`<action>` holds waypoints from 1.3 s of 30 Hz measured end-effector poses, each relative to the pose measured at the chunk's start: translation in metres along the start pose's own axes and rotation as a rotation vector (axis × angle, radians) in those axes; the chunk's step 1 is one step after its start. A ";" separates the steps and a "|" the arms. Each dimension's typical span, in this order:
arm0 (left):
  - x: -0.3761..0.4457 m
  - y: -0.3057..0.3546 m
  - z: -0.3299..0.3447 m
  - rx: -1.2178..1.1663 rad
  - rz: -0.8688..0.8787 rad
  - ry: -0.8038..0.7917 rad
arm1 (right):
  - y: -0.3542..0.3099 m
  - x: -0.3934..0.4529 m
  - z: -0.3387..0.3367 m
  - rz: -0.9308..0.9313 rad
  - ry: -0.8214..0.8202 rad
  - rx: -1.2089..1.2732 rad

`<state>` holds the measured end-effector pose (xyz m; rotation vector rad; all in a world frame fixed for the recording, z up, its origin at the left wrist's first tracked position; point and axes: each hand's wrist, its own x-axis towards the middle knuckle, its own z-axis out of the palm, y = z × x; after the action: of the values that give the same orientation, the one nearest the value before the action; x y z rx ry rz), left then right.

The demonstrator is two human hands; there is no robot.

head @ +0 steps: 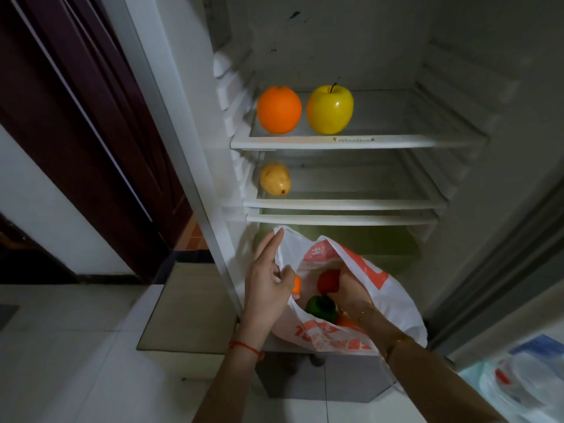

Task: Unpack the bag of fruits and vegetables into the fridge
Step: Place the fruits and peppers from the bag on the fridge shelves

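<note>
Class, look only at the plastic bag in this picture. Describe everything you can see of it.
The plastic bag is thin and white with orange-red printing. It sits open-mouthed at the bottom of the open fridge, crumpled and slumped. The left hand holds its near rim open; the right hand reaches inside, at a red item. A green item and orange pieces also show inside.

A home kitchen: an open household fridge (351, 141) with glass shelves holding an orange (279, 109), a yellow apple (329, 109) and a potato (274, 178), beside a dark wooden door (76, 123) and pale floor tiles (76, 346).
</note>
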<state>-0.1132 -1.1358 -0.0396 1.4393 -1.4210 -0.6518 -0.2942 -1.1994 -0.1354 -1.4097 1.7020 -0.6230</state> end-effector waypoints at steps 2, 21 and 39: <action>0.001 0.000 0.001 -0.003 -0.002 0.000 | -0.001 0.001 -0.008 -0.025 -0.074 -0.076; 0.017 -0.004 0.003 -0.075 0.026 -0.002 | -0.096 -0.046 -0.090 -0.448 0.046 0.423; 0.018 -0.003 0.001 -0.062 0.024 0.009 | -0.175 0.052 -0.067 -0.378 0.121 0.033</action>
<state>-0.1094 -1.1534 -0.0379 1.3731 -1.3970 -0.6675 -0.2549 -1.3014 0.0258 -1.7162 1.5168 -0.9558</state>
